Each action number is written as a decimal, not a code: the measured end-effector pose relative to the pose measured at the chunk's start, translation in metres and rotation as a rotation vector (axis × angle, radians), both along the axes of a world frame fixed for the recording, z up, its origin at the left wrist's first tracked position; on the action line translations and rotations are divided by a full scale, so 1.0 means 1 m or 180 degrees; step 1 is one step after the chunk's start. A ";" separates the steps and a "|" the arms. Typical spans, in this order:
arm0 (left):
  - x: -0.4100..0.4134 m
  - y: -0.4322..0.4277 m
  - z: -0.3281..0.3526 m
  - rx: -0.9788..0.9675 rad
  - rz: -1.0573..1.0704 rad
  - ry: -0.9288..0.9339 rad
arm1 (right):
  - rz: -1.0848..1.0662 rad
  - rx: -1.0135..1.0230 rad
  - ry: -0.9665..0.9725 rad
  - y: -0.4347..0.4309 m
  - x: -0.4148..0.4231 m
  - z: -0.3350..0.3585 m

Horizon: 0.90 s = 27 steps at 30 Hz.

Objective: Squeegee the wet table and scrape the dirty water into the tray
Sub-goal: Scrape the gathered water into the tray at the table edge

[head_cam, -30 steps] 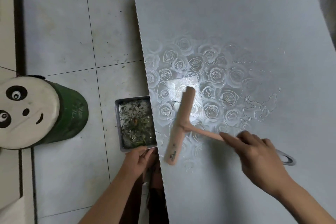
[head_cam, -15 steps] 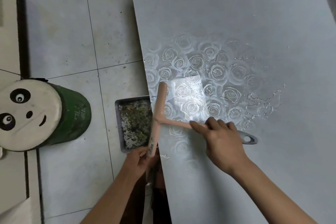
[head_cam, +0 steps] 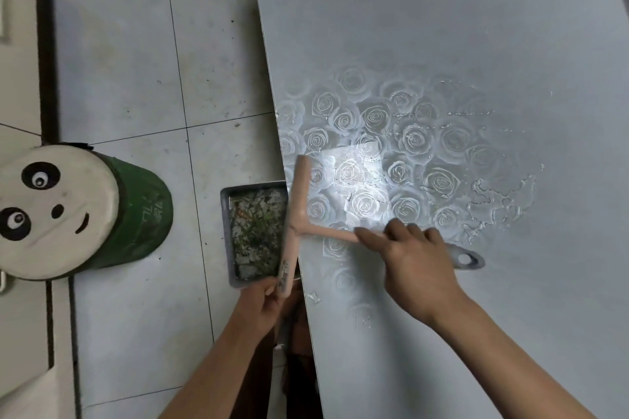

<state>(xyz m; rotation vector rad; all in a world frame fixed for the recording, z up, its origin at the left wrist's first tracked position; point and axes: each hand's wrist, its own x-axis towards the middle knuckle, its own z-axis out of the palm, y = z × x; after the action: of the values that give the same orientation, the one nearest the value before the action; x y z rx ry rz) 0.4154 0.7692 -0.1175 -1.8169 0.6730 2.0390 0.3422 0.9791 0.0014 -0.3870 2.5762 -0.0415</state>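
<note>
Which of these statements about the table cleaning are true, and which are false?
1. The right hand grips the squeegee by its handle. True.
2. The squeegee's blade lies at the table edge, beside the tray. True.
3. The left hand lies flat on the table. False: it holds the tray's near end, below the table edge.
4. The tray is empty. False: it holds dirty water and scraps.
5. The table is fully dry. False: puddles remain beyond the right hand.
</note>
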 end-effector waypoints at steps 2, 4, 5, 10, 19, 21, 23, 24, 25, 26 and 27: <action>0.000 -0.002 0.000 -0.0008 -0.0010 0.0050 | 0.0162 -0.0054 0.0222 0.000 -0.010 0.007; 0.000 -0.003 0.000 0.0070 0.0043 0.0142 | 0.0192 -0.0145 0.0386 0.014 -0.011 0.019; 0.000 -0.002 0.000 0.0100 0.0064 0.0196 | 0.0128 -0.0201 0.0514 0.025 -0.011 0.022; 0.002 -0.001 0.000 0.0086 0.0172 0.0252 | 0.0387 0.0305 -0.0040 0.033 -0.018 0.027; 0.003 -0.003 -0.005 0.0108 -0.0043 0.0255 | 0.0717 -0.0157 0.0247 0.002 -0.039 0.027; 0.004 -0.005 -0.006 0.0149 0.0096 0.0339 | 0.0530 -0.0128 0.0290 0.027 -0.026 0.038; 0.005 -0.004 -0.007 0.0191 0.0210 0.0373 | 0.0311 0.0005 0.0346 0.058 -0.002 0.043; 0.006 -0.004 -0.007 0.0210 0.0222 0.0389 | 0.0266 0.0067 0.0379 0.074 0.014 0.043; 0.006 -0.003 -0.007 0.0215 0.0218 0.0395 | 0.0241 0.0161 0.0372 0.088 0.030 0.042; 0.005 -0.003 -0.008 0.0205 0.0216 0.0397 | 0.0201 0.0224 0.0344 0.098 0.046 0.040; 0.006 -0.003 -0.009 0.0187 0.0225 0.0382 | 0.0122 0.0243 0.0321 0.105 0.061 0.037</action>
<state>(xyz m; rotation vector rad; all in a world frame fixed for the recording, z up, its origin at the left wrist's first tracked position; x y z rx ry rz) 0.4211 0.7665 -0.1263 -1.7199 0.5817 2.2041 0.4033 1.0840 0.0382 -0.4196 2.6594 0.0920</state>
